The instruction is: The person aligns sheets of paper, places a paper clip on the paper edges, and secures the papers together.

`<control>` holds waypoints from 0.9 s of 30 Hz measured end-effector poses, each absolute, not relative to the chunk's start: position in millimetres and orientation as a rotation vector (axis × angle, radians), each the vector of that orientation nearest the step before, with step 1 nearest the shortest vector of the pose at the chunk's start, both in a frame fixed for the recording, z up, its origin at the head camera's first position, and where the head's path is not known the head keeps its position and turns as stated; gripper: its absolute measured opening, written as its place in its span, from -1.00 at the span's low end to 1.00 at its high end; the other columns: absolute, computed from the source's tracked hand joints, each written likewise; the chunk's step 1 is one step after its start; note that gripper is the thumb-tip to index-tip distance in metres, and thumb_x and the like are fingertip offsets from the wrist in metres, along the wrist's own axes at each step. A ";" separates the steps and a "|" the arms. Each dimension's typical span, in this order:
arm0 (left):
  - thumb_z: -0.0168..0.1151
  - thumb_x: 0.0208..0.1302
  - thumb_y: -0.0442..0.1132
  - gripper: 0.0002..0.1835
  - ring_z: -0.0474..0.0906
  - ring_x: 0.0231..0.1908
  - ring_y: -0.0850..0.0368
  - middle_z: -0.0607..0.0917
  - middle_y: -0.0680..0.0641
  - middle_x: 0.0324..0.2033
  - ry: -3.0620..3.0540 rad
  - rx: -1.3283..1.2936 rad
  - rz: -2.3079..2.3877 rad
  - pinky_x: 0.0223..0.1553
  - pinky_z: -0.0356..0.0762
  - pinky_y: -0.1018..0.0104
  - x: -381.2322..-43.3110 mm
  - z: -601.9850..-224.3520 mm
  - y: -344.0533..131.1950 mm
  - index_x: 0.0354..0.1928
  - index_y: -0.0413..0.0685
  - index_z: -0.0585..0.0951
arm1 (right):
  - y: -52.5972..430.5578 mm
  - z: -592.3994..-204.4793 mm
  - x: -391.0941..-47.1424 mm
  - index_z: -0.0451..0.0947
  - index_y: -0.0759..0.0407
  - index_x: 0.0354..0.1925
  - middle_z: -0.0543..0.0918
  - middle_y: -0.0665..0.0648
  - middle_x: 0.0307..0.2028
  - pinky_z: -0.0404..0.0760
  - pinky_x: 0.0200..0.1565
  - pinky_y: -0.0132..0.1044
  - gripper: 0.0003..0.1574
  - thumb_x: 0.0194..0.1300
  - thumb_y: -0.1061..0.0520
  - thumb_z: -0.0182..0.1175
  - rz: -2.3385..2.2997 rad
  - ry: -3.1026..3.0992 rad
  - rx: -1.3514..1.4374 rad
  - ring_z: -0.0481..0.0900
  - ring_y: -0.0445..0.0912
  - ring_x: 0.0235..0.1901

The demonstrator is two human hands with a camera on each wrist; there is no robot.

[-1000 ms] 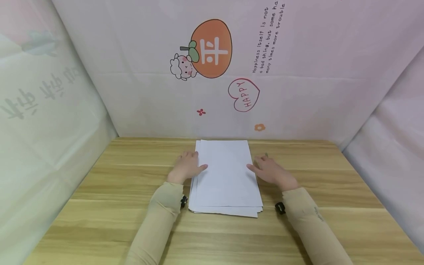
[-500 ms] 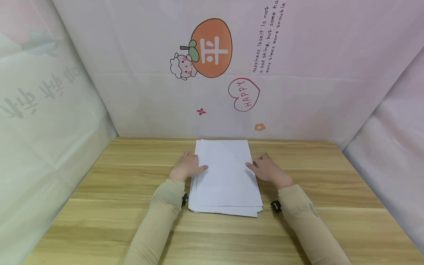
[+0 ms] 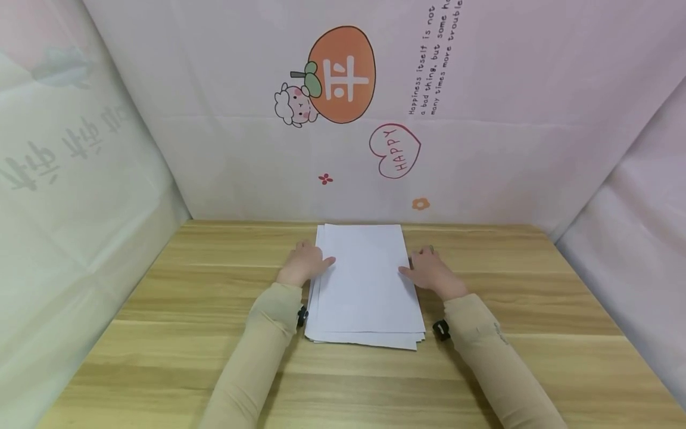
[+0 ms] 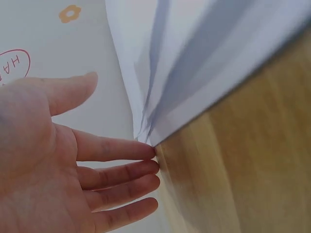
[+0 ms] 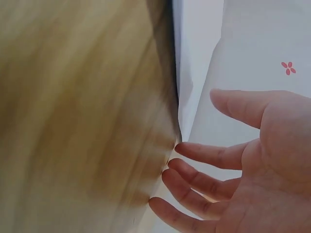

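Note:
A loosely squared stack of white paper sheets [image 3: 367, 280] lies on the wooden table, its lower sheets jutting out at the left and front edges. At the stack's left edge is my left hand [image 3: 305, 262], thumb held out over the paper. The left wrist view shows that hand [image 4: 73, 160] with fingers extended, index fingertip right at the paper's edge [image 4: 167, 128]. On the opposite side, my right hand [image 3: 431, 273] has its thumb above the right edge. Its fingers, slightly bent in the right wrist view, reach the tabletop beside the sheets [image 5: 189, 92]. Neither hand grips the paper.
The wooden table [image 3: 177, 333] extends to both sides and in front of the stack. Behind it rises a white printed cloth [image 3: 241, 167], close to the far end of the paper. More cloth hangs at the left and right.
My left hand has shifted slightly forward along the stack's edge. My right hand and forearm have moved a little inward, toward the paper. The stack stays in place.

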State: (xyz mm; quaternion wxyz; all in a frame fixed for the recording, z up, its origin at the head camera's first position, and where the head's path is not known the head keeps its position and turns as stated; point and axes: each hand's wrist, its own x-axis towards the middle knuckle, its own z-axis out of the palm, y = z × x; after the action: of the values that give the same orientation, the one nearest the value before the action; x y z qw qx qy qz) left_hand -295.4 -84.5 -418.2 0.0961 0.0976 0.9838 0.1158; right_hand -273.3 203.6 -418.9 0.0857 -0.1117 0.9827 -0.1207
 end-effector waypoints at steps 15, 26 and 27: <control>-0.06 0.41 0.07 -0.43 0.30 0.20 -0.31 0.46 -0.42 0.14 2.904 0.183 0.481 0.26 0.25 -0.11 -303.0 -411.5 -82.5 0.03 -0.39 0.54 | 203.0 -423.7 -286.8 0.30 0.17 -0.73 0.38 0.08 -0.66 0.39 -0.38 -0.20 -0.41 0.42 -0.03 -0.07 -0.463 2.929 -0.184 0.35 -0.04 -0.54; -0.10 0.42 0.01 -0.45 0.41 0.15 -0.25 0.55 -0.35 0.09 2.906 0.118 0.543 0.23 0.32 -0.05 -308.2 -412.5 -83.4 0.03 -0.41 0.55 | 201.2 -416.8 -283.2 0.57 0.50 -0.13 0.59 0.43 -0.07 0.50 -0.21 -0.11 -0.37 0.41 -0.07 -0.12 -0.545 2.847 -0.039 0.53 0.12 -0.23; -0.10 0.43 0.01 -0.44 0.40 0.16 -0.26 0.54 -0.37 0.10 2.897 0.106 0.558 0.23 0.32 -0.05 -307.9 -412.4 -83.4 0.04 -0.42 0.54 | 201.0 -417.0 -283.4 0.57 0.50 -0.13 0.59 0.42 -0.08 0.50 -0.22 -0.11 -0.36 0.41 -0.08 -0.12 -0.547 2.840 -0.029 0.52 0.11 -0.24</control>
State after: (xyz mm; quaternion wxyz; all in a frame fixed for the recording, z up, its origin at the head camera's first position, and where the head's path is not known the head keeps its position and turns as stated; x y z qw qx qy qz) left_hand -307.9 -83.4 -412.4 0.0945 0.0357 0.9769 0.1883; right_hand -283.4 201.0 -417.0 0.1242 -0.0100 0.9743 -0.1876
